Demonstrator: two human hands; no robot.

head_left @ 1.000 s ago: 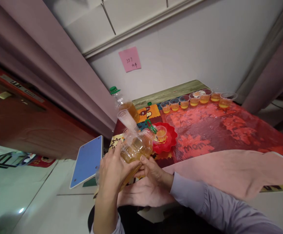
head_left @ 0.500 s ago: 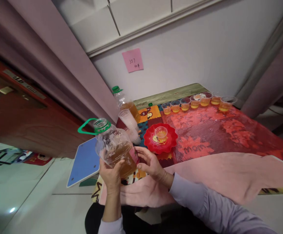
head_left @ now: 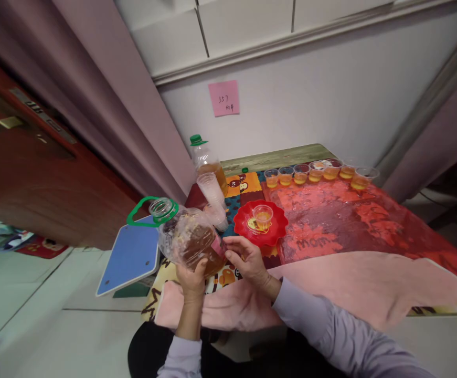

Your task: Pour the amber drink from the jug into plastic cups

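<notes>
A large clear plastic bottle (head_left: pixel 197 241) of amber liquid, with a green handle ring and an uncapped mouth, is tilted to the left above the table. My left hand (head_left: pixel 192 278) grips it from below, thumb along its side. At its base and pink label, my right hand (head_left: pixel 250 262) holds it with bent fingers. Just right of the bottle a red scalloped plate (head_left: pixel 279 231) bears one clear plastic cup (head_left: pixel 263 216) with some amber liquid. Behind the bottle a stack of clear plastic cups (head_left: pixel 212 194) leans over on its side.
A second bottle (head_left: pixel 208 165) with a green cap stands at the back left, near a small green cap (head_left: pixel 245 170). Several cups with amber liquid (head_left: pixel 301 174) line the back right. A pink cloth (head_left: pixel 330 278) covers the front edge; a blue board (head_left: pixel 129 257) stands left.
The bottle has tipped further left, its mouth lower, and the liquid has run up toward the neck. Both hands stay on it. The camera view has shifted slightly.
</notes>
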